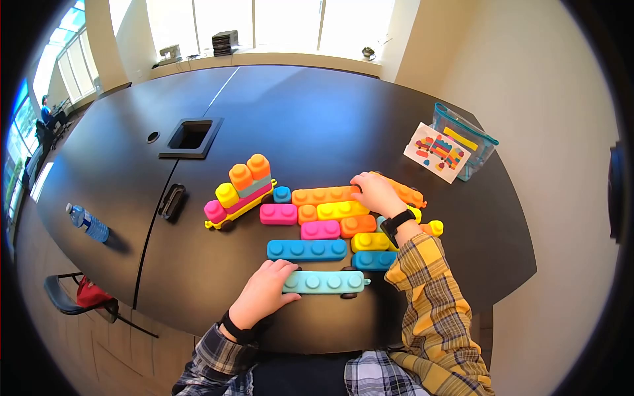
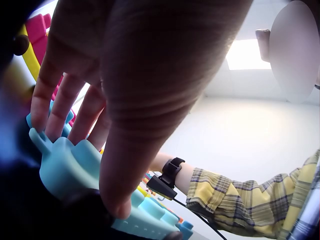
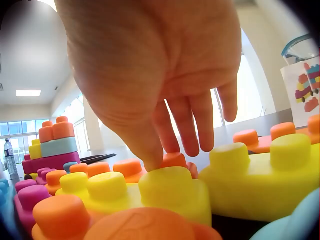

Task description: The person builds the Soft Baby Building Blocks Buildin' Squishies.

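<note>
Left hand [image 1: 264, 294] is grasping the light-blue wheeled base [image 1: 323, 282] near the tabletop's [image 1: 304, 325] front edge.
Low, even pressure should be steadying it best; beyond, right hand's [image 1: 380, 195] fingers are straddling the orange block's [image 1: 325, 197] end, grip unclear.

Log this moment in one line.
left hand: grips light-teal wheeled base | right hand: at long orange block, grip unclear | stacked wheeled blocks: beyond left hand
</note>
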Demonstrator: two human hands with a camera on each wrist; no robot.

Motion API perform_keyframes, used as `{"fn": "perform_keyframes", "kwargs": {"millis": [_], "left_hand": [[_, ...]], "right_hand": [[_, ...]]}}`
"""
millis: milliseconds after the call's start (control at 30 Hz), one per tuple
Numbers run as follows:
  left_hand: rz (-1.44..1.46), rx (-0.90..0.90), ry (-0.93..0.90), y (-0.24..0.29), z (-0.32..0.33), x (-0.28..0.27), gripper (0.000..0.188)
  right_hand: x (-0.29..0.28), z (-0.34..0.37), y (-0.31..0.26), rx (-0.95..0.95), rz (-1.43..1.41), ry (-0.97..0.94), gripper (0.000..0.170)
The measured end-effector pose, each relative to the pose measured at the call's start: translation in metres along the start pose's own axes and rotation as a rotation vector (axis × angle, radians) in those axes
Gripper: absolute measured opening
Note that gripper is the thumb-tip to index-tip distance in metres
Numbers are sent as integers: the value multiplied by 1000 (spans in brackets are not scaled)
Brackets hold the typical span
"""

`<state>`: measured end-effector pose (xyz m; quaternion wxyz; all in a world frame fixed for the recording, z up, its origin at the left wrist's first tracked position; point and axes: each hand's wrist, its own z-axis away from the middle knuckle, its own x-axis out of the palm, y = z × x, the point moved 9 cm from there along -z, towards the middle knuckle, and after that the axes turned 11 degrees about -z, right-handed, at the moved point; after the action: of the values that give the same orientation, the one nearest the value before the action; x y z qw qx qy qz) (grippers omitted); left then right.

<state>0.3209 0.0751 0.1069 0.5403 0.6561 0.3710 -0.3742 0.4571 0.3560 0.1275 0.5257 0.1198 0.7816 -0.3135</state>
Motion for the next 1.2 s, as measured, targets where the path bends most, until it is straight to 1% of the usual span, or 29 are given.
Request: {"fn": "perform_keyframes", "kwargs": {"millis": [67,167,200,267,400,467,500,567,600,667,700,733,800,833,867,900,933,967,1000,1033,1067,1133,1200], "left_hand": [[1,1,-23,1,1,0,59],[-13,5,-17,0,1,1,58],[-11,4,-17,0,1,2,58],[-21,17,-11,0,2,2,59],[-14,-2,-21,0,2,1,60],[-13,-10,-29,0,2,1,59],[-11,-10,-29,0,2,1,59],[-38,0,-51,-1,1,1,60],[-36,2,-52,-4,1,1,60],[68,13,139,-10,1,-14,62],[109,-24,242,-14,3,-24,68],[113,-23,239,-11,1,-30,68],[314,-151,468,-19,4,-62,73],[344,-141,479,-22,5,-66,81],[372,-116,505,-22,6,-69,78],[426,-89,498,-19,5,-71,73],[479,-60,491,-16,5,-72,69],[478,-63,492,-16,8,-74,69],[515,-101,340,-17,7,-63,62],[551,-138,188,-17,7,-49,55],[550,-138,188,-17,9,-46,55],[560,-179,180,-21,11,-35,42],[557,-149,189,-19,13,-31,41]], "right_hand": [[12,-5,10,82,26,-117,26],[17,-4,13,126,12,-86,23],[18,-4,14,126,12,-88,23],[19,-4,11,99,129,-93,22],[19,-4,11,109,114,-123,23],[-3,-2,-3,61,124,6,23],[-9,2,-7,62,125,4,23],[-43,15,-28,16,55,163,23],[-53,24,-39,17,57,162,23],[-78,52,-56,64,-276,264,24],[-81,65,-64,67,-274,263,24],[-83,79,-72,45,-368,265,26],[-80,105,-86,28,-514,250,28],[-78,117,-95,0,-520,247,30],[-75,127,-104,-29,-527,243,31],[-74,136,-110,-29,-529,239,31],[-69,143,-116,-16,-517,191,33],[-63,149,-120,-5,-504,143,34],[-59,156,-123,-7,-506,142,34],[-53,161,-122,30,-560,127,34],[-46,167,-120,68,-614,112,34],[-36,177,-117,80,-617,111,34],[-28,183,-116,109,-672,119,33]]}}
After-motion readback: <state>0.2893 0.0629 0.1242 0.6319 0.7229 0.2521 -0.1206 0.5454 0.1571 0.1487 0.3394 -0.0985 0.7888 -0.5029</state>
